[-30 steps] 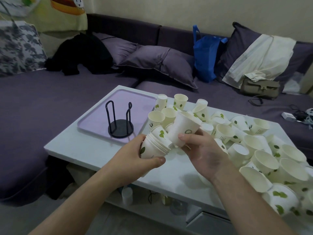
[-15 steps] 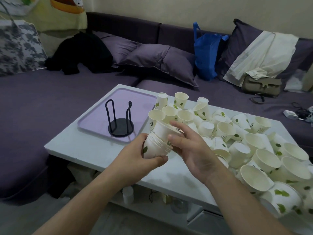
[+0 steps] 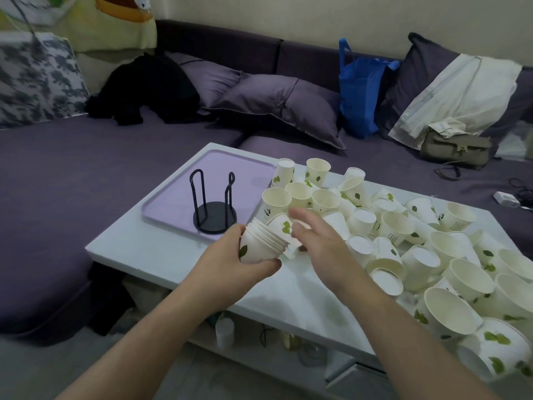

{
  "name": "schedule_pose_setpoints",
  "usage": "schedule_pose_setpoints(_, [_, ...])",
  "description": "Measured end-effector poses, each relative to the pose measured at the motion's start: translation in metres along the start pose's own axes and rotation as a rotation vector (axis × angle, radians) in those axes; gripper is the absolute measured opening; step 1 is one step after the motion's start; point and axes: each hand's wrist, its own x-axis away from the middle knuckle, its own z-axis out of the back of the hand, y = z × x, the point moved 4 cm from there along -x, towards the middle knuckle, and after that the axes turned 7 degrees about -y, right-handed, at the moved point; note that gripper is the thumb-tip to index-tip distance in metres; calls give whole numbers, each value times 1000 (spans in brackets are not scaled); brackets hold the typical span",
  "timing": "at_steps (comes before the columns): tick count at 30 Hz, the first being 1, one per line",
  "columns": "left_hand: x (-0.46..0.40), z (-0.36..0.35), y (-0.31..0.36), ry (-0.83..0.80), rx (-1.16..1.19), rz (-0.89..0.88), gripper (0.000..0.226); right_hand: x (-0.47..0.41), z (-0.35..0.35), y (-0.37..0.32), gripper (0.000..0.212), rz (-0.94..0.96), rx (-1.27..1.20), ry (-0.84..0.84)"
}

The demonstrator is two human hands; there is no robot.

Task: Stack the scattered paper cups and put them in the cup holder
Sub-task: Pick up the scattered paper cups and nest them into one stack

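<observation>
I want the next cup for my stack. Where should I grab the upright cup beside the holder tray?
Probably the upright cup at its side wall below the rim, thumb and fingers around it, right hand coming from the near side. It stands mouth up at the pile's near-left edge, so the wall facing you looks mostly clear.

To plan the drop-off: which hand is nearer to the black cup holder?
Left. The left hand, holding the cup stack, is just in front of the cup holder; the right hand is farther right.
</observation>
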Motion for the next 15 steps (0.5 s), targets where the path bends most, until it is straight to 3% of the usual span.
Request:
schedule_pose_setpoints(3, [-3,6,-5,30,6,21,45,-18,-1,3,60,27,541,41])
schedule_pose_setpoints(6, [-6,11,-10,42,8,28,45,-30,-16,12,70,-10,812,5])
schedule_pose_setpoints(11, [-12,18,-12,52,6,38,45,-32,-26,8,74,39,952,151])
schedule_pose_setpoints(15, [-15,20,-11,46,-3,43,46,-32,-39,7,84,82,942,40])
